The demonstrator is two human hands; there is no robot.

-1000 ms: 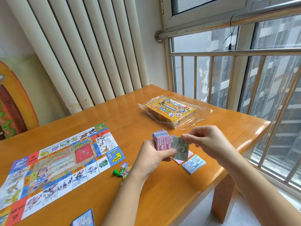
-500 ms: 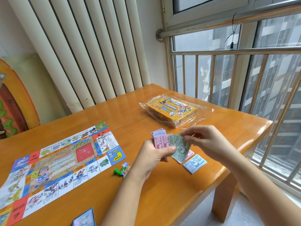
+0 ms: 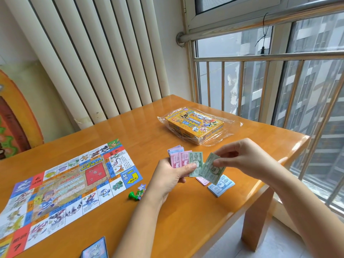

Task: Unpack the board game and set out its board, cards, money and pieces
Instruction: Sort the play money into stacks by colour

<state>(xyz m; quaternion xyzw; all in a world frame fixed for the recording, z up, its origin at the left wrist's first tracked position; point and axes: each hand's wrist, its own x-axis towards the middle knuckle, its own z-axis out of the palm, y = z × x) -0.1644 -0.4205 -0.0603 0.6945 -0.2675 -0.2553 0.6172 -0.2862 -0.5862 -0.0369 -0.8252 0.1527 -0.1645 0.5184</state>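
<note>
The paper game board (image 3: 70, 185) lies flat on the left of the wooden table (image 3: 186, 229). My left hand (image 3: 167, 180) grips a fanned stack of play money (image 3: 183, 161), pink notes with a green one in front. My right hand (image 3: 242, 158) pinches a single green note (image 3: 210, 169) just right of the stack, tilted. On the table below lie a pink note pile (image 3: 202, 181) and a blue note pile (image 3: 220, 185). Small game pieces (image 3: 137, 193), one green, lie by the board's corner. A deck of cards (image 3: 95, 249) shows at the bottom edge.
The yellow game box (image 3: 194, 125) sits in clear plastic wrap at the table's far side. White vertical blinds hang behind the table. A window with metal bars runs along the right. The table's right edge is close to the money piles.
My right hand has pulled one green note off the stack and drawn it right and down, away from my left hand. The view has shifted slightly.
</note>
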